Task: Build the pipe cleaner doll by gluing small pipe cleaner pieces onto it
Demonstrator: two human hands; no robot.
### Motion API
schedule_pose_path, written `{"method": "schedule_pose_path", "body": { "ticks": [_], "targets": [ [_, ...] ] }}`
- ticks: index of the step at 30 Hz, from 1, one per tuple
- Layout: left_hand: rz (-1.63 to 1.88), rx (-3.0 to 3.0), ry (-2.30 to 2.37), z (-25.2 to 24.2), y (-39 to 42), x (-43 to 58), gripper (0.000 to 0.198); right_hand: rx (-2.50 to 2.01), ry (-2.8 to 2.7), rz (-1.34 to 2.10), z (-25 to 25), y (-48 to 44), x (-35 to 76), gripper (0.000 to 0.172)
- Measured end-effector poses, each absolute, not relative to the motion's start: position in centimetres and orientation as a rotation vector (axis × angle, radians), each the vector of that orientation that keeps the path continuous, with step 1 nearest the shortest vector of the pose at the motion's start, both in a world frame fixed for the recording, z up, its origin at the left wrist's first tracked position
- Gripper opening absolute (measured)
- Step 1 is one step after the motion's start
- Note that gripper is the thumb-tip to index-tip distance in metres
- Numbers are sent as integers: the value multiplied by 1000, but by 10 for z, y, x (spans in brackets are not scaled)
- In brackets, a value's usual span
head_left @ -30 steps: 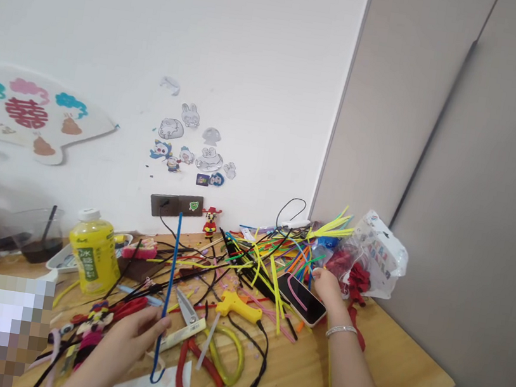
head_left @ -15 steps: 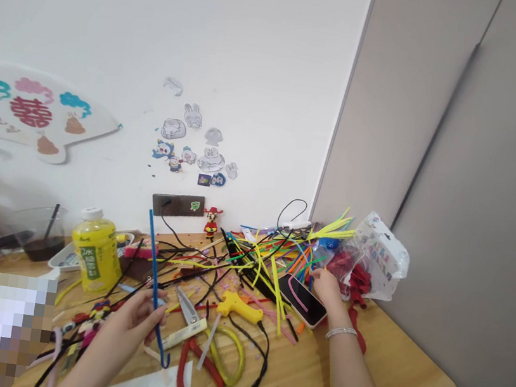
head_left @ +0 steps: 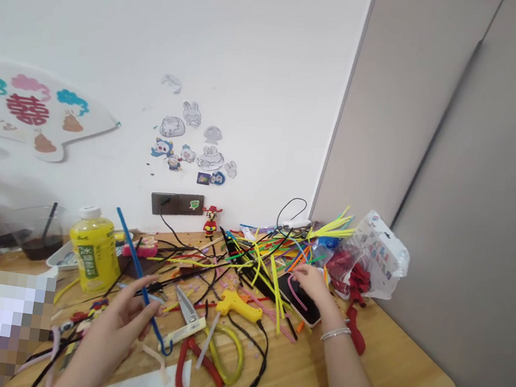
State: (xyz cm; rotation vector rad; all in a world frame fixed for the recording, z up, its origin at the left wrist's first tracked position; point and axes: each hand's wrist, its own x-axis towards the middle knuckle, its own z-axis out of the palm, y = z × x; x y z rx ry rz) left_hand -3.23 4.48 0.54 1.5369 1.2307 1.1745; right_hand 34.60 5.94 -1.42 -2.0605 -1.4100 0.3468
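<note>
Between the thumb and fingers of my left hand (head_left: 133, 314) is a blue pipe cleaner (head_left: 132, 249), slanting up to the left, its lower end bent into a small hook. My right hand (head_left: 310, 284) hovers over a dark-screened phone (head_left: 303, 312), fingers drawn together by the curved upper end of a pink pipe cleaner (head_left: 296, 296) lying there. Whether the fingertips grip anything is too small to make out. Scissors (head_left: 202, 365) with red and yellow handles lie between my hands, beside a yellow hot glue gun (head_left: 239, 306).
A pile of loose pipe cleaners (head_left: 274, 247) spreads behind the phone. At the left stand a yellow drink bottle (head_left: 94, 254) and a clear cup of dark liquid (head_left: 38, 239). A plastic bag (head_left: 378, 255) sits at the right by red balloons (head_left: 358, 281). A black cable (head_left: 256, 373) trails forward.
My right hand has moved left over the phone, toward the pink pipe cleaner. My left hand has shifted slightly left, and the blue pipe cleaner leans further to the left.
</note>
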Motion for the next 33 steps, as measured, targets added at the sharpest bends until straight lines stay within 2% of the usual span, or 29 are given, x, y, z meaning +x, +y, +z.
{"method": "schedule_pose_path", "body": {
  "ticks": [4,10,15,21,33],
  "targets": [
    [1114,1554,1316,6,44,-34,51,-2026,-1522,349,-19,65,314,14],
    [1118,1575,1367,13,39,-30,52,-2120,-1540,224,-20,64,294,29],
    [1140,1563,1384,15,37,-29,49,-2139,-1573,209,-21,62,288,28],
    [1149,1544,1386,13,40,-30,50,-2138,-1566,179,-21,64,286,38],
    [1132,1571,1346,1,49,-37,54,-2164,-1596,107,-23,62,290,33]
  ]
}}
